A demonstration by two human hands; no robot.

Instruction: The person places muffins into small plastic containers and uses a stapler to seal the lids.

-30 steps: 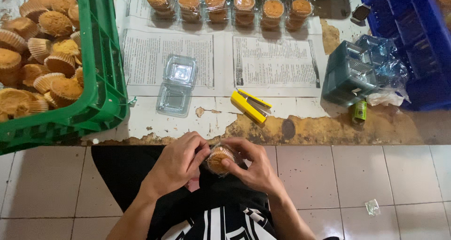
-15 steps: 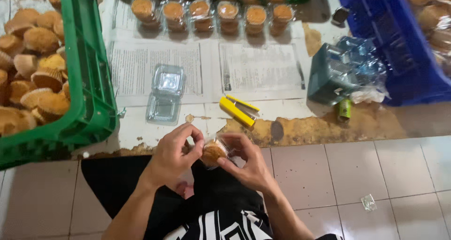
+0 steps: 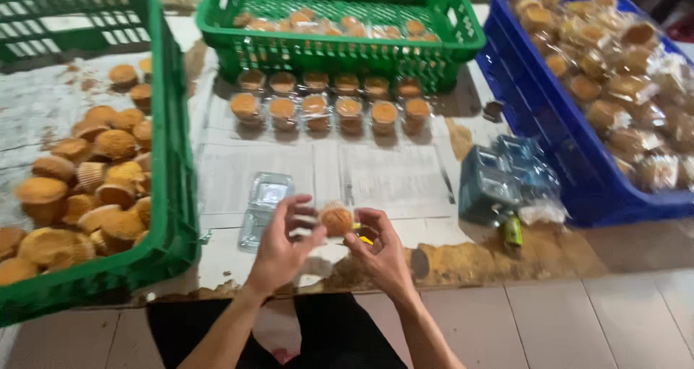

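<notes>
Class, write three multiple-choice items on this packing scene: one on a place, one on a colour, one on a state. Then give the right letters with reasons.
1. Where do the loose muffins lie?
A. left green crate
B. blue crate
C. floor

2. What colour is the far crate?
A. red
B. green
C. yellow

3. How is the clear empty container on the paper?
A. open
B. shut
C. crushed

Answers:
1 A: unwrapped muffins fill the left crate.
2 B: its walls are green.
3 A: its two halves lie spread flat.
</notes>
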